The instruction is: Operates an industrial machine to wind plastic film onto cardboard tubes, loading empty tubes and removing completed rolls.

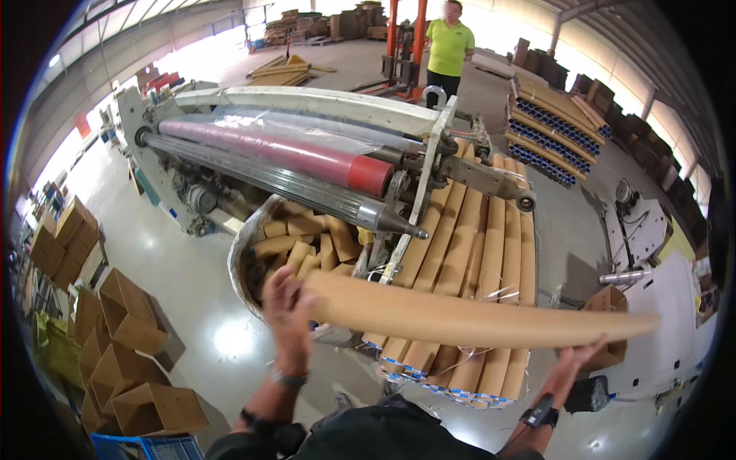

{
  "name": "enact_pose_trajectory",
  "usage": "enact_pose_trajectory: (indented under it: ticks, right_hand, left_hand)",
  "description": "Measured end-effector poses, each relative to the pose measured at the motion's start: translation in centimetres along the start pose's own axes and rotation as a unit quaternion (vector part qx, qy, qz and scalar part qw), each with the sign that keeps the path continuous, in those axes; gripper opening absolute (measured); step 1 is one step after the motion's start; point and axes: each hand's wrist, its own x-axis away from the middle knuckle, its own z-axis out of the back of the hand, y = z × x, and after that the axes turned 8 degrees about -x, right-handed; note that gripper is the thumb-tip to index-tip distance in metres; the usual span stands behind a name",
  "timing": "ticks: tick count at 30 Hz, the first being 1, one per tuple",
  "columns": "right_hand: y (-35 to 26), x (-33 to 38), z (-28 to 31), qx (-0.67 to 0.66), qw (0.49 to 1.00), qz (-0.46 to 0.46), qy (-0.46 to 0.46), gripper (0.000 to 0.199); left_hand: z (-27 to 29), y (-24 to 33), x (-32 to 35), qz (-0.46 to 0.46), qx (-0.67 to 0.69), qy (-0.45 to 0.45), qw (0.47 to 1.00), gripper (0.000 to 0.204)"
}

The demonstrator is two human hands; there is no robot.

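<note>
A long brown cardboard tube (452,316) is held level across my front, above a stack of similar tubes. My right hand (580,359) grips it from below near its right end, with the fingers partly hidden behind it. At the left end my left hand (287,313) is raised, its fingers apart and slightly blurred, beside or just touching the tube's end. Beyond the tube stands a roller machine with a bare metal shaft (284,182) ending in a cone. A red roll (307,156) wrapped in clear film lies behind that shaft.
Stacked cardboard tubes (491,253) lie under and right of the machine. A large sack (244,257) holds short tube pieces. Open cartons (157,406) stand at left, a white machine (663,322) at right. A person in a bright yellow-green shirt (449,47) stands beyond the machine.
</note>
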Motion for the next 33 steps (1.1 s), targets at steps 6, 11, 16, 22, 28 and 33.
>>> enact_pose_trajectory:
  ticks: [6,11,16,22,28,33]
  right_hand:
    - [-11.0,-6.8,8.5,0.032,0.998,0.048,0.030,0.063]
    - [-8.3,-4.8,5.2,0.178,0.962,0.200,0.053,0.065]
    - [-2.4,-6.2,3.0,0.049,0.995,-0.017,0.086,0.061]
    - [0.6,-9.2,4.0,0.128,0.992,-0.009,-0.002,0.054]
    - [-2.9,-19.4,13.1,0.649,0.584,0.432,-0.229,0.061]
    - [-0.5,-21.2,11.2,0.463,0.850,0.198,-0.154,0.051]
  left_hand:
    - [-15.2,-10.7,3.2,0.326,0.192,-0.140,0.915,0.079]
    - [-22.9,-14.3,1.2,0.399,0.310,-0.132,0.853,0.059]
    - [-24.4,-13.8,-2.2,0.303,0.322,-0.107,0.891,0.029]
    - [-20.8,-12.4,-6.3,0.300,0.244,-0.040,0.921,0.041]
    - [-20.3,-13.5,-7.1,0.292,0.207,-0.035,0.933,0.045]
    - [-15.2,-11.9,-11.8,0.305,0.263,-0.072,0.912,0.046]
